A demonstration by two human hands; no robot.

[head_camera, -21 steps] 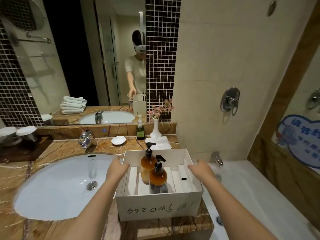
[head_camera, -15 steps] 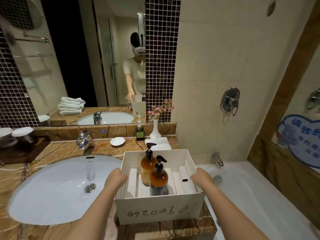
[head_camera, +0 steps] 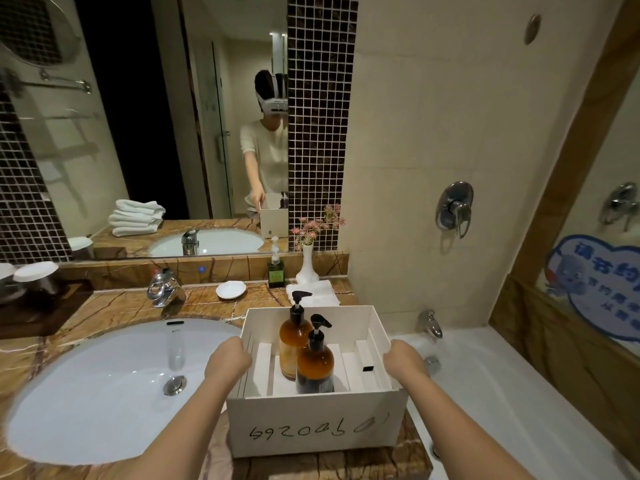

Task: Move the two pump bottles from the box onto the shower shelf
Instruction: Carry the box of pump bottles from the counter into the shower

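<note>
white box (head_camera: 317, 424) sits on marble surface (head_camera: 104, 306). left hand (head_camera: 228, 356) and right hand (head_camera: 405, 358) grip its side walls, fingers curled closed. both pump bottles (head_camera: 314, 362) stand upright inside.

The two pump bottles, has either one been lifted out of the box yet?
No, both pump bottles stand upright inside the box.
</note>
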